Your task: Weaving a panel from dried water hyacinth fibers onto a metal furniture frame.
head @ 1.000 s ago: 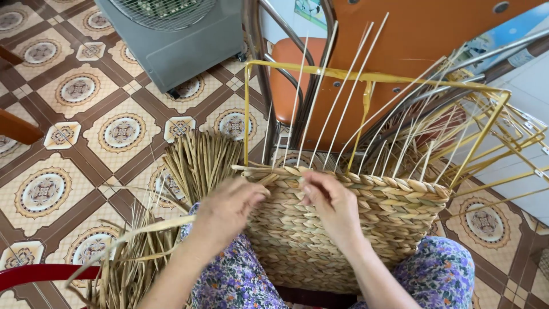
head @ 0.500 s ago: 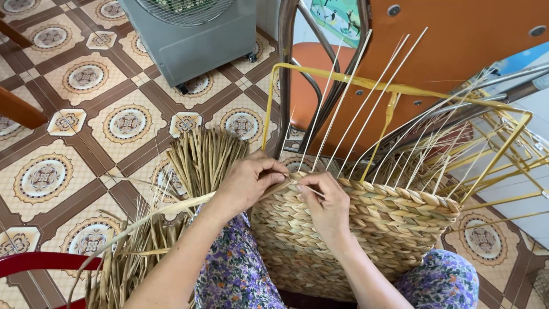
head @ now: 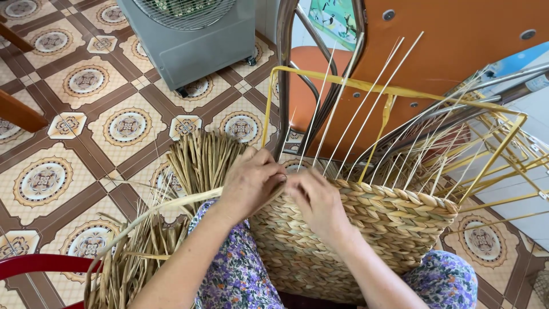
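Note:
A half-woven straw basket rests on my lap, built around a yellow metal frame with thin pale stakes standing up from its rim. My left hand pinches a long pale straw strand at the basket's near-left corner; the strand trails down to the left. My right hand presses on the woven rim right beside it, fingers curled on the weave. The two hands almost touch.
A bundle of dried straw lies on the patterned tile floor at my left knee. A grey fan unit stands behind, an orange chair beyond the basket, and a red stool edge at lower left.
Both hands have come together at the basket's left corner. The left hand has taken hold of a straw strand that now trails leftward. The view has shifted slightly.

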